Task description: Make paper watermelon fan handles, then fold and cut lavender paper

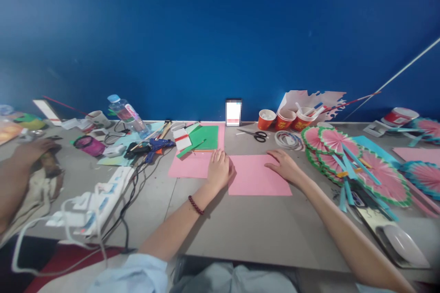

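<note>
A sheet of pink paper [257, 178] lies flat on the table in front of me. My left hand [219, 169], its fingers bent and close together, is closed at the left edge of this sheet; its thumb is mostly hidden. My right hand [280, 162] rests at the sheet's upper right corner, open, with thumb and fingers apart. Just beyond my left fingertips is a stack of green paper [208, 137] on a larger pink sheet [185, 168]. A white card with a red stripe [182, 139] and green strips lie on the stack.
Paper fans [381, 174] and a computer mouse [405, 245] are at the right. Scissors [256, 135], paper cups [266, 120] and a phone [233, 113] stand along the wall. A blue glue gun [158, 146], a power strip [108, 199] and another person's arm [20, 174] are leftward.
</note>
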### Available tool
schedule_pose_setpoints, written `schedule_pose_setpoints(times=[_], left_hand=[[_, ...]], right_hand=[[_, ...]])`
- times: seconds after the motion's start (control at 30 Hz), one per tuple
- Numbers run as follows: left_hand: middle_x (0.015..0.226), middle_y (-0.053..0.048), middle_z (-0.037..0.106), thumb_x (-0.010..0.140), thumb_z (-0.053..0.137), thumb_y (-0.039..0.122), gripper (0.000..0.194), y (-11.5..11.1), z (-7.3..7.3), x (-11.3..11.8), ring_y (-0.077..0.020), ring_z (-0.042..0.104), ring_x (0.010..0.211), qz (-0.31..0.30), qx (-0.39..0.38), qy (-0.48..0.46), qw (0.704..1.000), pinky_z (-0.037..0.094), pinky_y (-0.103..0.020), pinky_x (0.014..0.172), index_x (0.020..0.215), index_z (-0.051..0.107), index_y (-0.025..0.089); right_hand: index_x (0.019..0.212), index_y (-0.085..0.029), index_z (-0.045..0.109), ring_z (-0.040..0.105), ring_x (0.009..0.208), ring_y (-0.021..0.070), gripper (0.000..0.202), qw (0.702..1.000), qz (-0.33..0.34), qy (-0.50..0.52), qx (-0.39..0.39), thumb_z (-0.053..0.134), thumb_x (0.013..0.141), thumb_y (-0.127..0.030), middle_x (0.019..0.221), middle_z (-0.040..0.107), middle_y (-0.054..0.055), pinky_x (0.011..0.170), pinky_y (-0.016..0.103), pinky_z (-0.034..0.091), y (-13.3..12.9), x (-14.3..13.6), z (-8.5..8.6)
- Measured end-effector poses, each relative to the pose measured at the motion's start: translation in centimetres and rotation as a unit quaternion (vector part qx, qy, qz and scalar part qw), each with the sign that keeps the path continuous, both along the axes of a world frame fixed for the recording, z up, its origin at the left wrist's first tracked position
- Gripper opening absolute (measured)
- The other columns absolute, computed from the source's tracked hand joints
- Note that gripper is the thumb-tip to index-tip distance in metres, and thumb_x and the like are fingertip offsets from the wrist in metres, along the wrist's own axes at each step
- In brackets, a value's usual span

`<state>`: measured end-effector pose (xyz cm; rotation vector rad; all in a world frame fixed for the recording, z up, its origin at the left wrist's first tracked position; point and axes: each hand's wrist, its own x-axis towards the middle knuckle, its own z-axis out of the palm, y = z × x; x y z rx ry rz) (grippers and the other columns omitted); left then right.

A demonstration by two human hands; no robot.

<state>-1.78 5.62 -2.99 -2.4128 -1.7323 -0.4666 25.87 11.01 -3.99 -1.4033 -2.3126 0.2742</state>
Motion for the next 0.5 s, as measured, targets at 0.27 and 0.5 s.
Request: schedule_pose_setpoints(times=[0.27,0.5], left_hand=[[0.133,-0.016,0.051,0.087,0.043,0.027,0.049,-0.5,0.4,0.1,-0.0290,0.038,0.130,-0.010,0.005,-0.057,0.998,0.025,-0.051,0.112,0.134,0.039,0.012],[0.140,-0.011,0.045,0.088,0.040,0.025,0.047,-1.4,1.7,0.6,-0.0242,0.031,0.136,-0.063,0.052,-0.129,0.988,0.022,-0.050,0.114,0.135,0.039,0.018]], right_hand=[[0.077,-0.019,0.066,0.062,0.079,0.0218,0.022,0.993,-0.053,0.060,-0.089,0.049,0.078,-0.034,0.082,0.068,0.007,0.075,0.032,0.047,-1.0,1.0,2.2],[0.087,-0.020,0.054,0.059,0.051,0.0166,0.031,0.921,-0.198,0.259,-0.216,0.053,0.074,-0.047,0.075,0.065,0.005,0.045,0.027,0.044,-3.7,1.5,2.9]])
